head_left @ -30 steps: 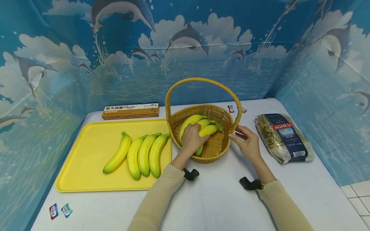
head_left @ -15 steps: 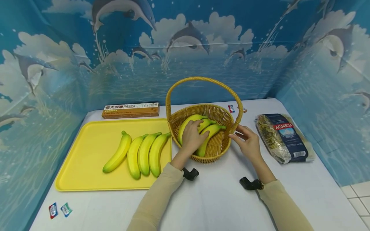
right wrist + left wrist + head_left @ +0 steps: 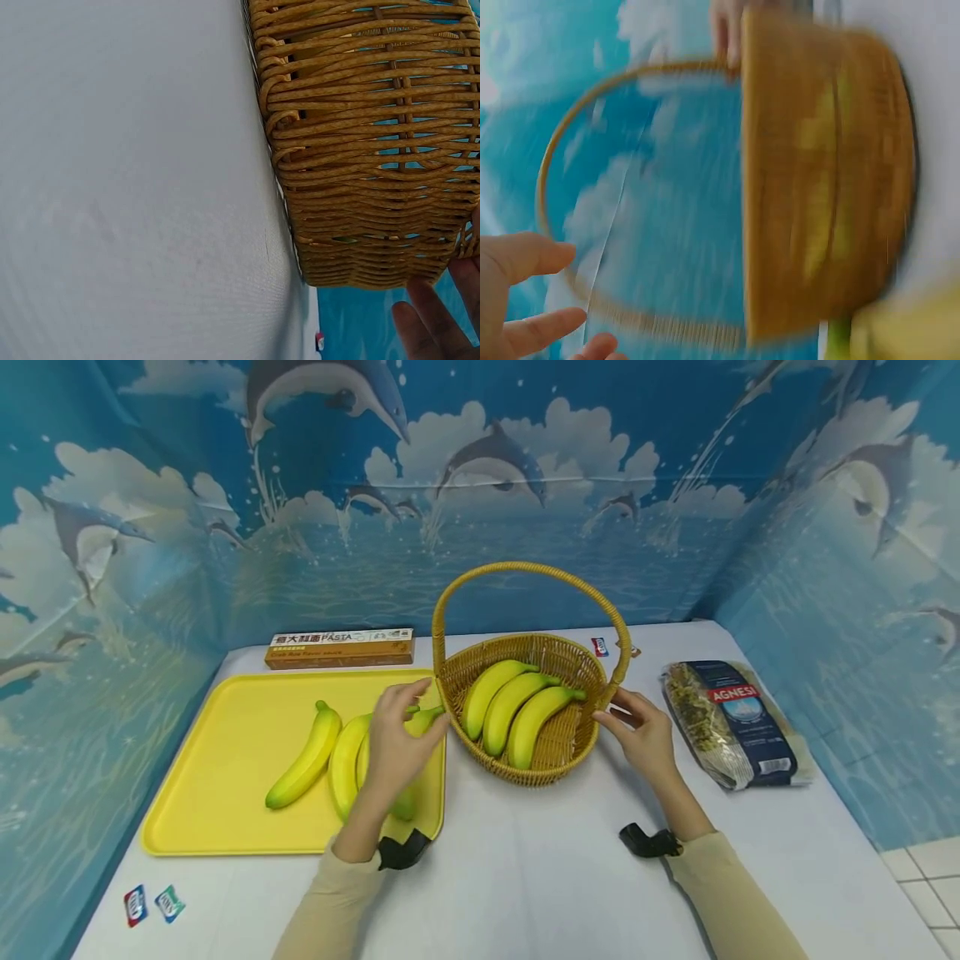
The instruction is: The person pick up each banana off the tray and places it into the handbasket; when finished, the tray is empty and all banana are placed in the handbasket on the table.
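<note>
A wicker basket [image 3: 555, 772] with a tall handle holds three bananas [image 3: 512, 714] lying side by side. My right hand [image 3: 647, 739] grips the basket's right rim at the foot of the handle; in the right wrist view its fingers [image 3: 429, 319] lie against the weave. Fingers spread and holding nothing, my left hand [image 3: 393, 752] hovers over bananas [image 3: 347, 768] at the right end of a yellow tray [image 3: 225, 760], partly hiding them. One more banana [image 3: 306, 764] lies a little apart to their left. The left wrist view is blurred, with the thumb and fingers apart.
Behind the tray lies a pasta box [image 3: 339, 650]. A bag of Agnesi pasta [image 3: 735, 722] is right of the basket. Small wrappers [image 3: 136, 906] lie at the front left, others [image 3: 600, 647] behind the basket. A dolphin-print curtain [image 3: 480, 543] encloses the white table [image 3: 540, 877].
My left hand has let go of a banana in the basket and moved left, out over the tray. That banana now rests beside the other two. My right hand has stayed at the rim.
</note>
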Motion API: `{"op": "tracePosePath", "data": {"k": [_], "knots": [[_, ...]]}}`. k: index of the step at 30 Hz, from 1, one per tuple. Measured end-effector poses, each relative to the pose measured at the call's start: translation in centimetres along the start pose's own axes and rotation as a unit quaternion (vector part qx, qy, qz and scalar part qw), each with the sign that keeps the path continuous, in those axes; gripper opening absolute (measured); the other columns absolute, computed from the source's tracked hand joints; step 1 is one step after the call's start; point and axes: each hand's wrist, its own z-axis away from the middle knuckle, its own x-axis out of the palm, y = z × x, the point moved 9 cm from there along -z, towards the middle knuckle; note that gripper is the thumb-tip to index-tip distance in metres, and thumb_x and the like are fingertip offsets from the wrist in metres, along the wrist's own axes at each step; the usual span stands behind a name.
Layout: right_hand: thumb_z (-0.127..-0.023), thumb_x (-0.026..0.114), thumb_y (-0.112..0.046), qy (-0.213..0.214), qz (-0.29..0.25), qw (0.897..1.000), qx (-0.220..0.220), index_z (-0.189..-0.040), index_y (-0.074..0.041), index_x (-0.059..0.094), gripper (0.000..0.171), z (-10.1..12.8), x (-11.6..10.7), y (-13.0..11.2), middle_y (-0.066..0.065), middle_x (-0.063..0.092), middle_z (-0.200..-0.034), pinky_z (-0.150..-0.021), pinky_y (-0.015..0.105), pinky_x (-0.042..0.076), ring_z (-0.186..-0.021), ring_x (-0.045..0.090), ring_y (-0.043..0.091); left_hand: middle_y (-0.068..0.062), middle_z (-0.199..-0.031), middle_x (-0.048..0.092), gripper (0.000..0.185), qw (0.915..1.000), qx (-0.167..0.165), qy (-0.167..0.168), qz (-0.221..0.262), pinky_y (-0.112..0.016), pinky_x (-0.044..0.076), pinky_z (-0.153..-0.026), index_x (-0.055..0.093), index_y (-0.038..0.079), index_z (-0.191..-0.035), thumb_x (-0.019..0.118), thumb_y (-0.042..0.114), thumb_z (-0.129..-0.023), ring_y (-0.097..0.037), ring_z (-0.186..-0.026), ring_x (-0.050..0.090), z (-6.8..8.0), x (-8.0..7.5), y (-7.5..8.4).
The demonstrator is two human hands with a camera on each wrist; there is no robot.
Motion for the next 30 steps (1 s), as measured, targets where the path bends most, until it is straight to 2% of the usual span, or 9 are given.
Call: {"op": "tracePosePath", "data": {"k": [3,6,9,12,16,20,24,30], "knots": [[-0.079,0.071,0.014,0.0,-0.004,1.0,-0.004,-0.121,0.016,0.06,0.043,0.0,0.0,0.0,0.03,0.064,-0.108,-0.086,0.024,0.055,-0.101,0.061,-0.008,-0.019,-0.119,0.058,0.05,0.9983,-0.025,0.052,0.001,-0.046,0.047,-0.086,0.062,0.005,-0.128,0.077,0.014,-0.081,-0.031,-0.106,0.053,0.7,-4.8,-2.8],[-0.08,0.07,0.014,-0.003,-0.006,1.0,-0.007,-0.121,0.016,0.06,0.043,-0.1,0.0,-0.1,0.034,0.062,-0.108,-0.087,0.027,0.055,-0.101,0.061,-0.008,-0.022,-0.122,0.055,0.053,0.9958,-0.04,0.081,-0.012,-0.043,0.042,-0.086,0.061,0.003,-0.13,0.077,0.01,-0.08,-0.029,-0.107,0.05,1.4,-8.6,-5.6],[-0.079,0.07,0.015,-0.001,-0.006,1.0,-0.002,-0.121,0.016,0.06,0.043,-0.1,0.1,0.0,0.034,0.062,-0.108,-0.086,0.026,0.055,-0.101,0.061,-0.008,-0.024,-0.126,0.053,0.058,0.9946,-0.059,0.08,-0.031,-0.041,0.038,-0.086,0.058,0.003,-0.133,0.077,0.009,-0.079,-0.03,-0.11,0.048,1.9,-11.2,-8.4],[-0.079,0.071,0.015,0.003,-0.008,1.0,0.004,-0.12,0.016,0.061,0.043,-0.1,0.1,0.0,0.032,0.063,-0.107,-0.086,0.025,0.055,-0.1,0.061,-0.008,-0.022,-0.132,0.05,0.062,0.9918,-0.1,0.065,-0.046,-0.042,0.036,-0.089,0.053,0.005,-0.139,0.075,0.012,-0.082,-0.032,-0.115,0.046,2.4,-12.7,-11.1],[-0.079,0.071,0.013,0.002,-0.003,1.0,0.008,-0.121,0.015,0.061,0.043,-0.1,0.2,0.1,0.029,0.064,-0.107,-0.086,0.026,0.055,-0.1,0.06,-0.009,-0.02,-0.138,0.046,0.068,0.9848,-0.162,0.034,-0.054,-0.046,0.036,-0.095,0.044,0.008,-0.146,0.073,0.017,-0.086,-0.034,-0.121,0.043,3.1,-13.7,-14.5],[-0.079,0.071,0.013,0.002,-0.004,1.0,0.01,-0.121,0.015,0.061,0.043,0.0,0.2,0.1,0.027,0.064,-0.107,-0.086,0.025,0.055,-0.1,0.06,-0.008,-0.023,-0.142,0.042,0.075,0.9794,-0.195,-0.008,-0.051,-0.053,0.035,-0.101,0.036,0.009,-0.151,0.072,0.023,-0.087,-0.04,-0.126,0.04,3.6,-13.5,-16.9],[-0.079,0.071,0.014,0.005,-0.009,1.0,0.014,-0.121,0.015,0.061,0.043,-0.1,0.0,0.2,0.028,0.063,-0.107,-0.086,0.024,0.055,-0.1,0.06,-0.008,-0.025,-0.145,0.038,0.081,0.974,-0.216,-0.049,-0.049,-0.058,0.034,-0.106,0.03,0.008,-0.154,0.073,0.026,-0.088,-0.044,-0.129,0.039,3.9,-12.8,-18.7],[-0.079,0.072,0.013,0.005,-0.004,1.0,0.024,-0.121,0.014,0.061,0.043,-0.1,0.0,0.3,0.017,0.065,-0.107,-0.086,0.021,0.054,-0.1,0.06,-0.009,-0.028,-0.146,0.035,0.084,0.9588,-0.255,-0.113,-0.054,-0.058,0.035,-0.105,0.024,0.006,-0.155,0.072,0.026,-0.089,-0.045,-0.131,0.037,4.4,-11.5,-20.6]]}}
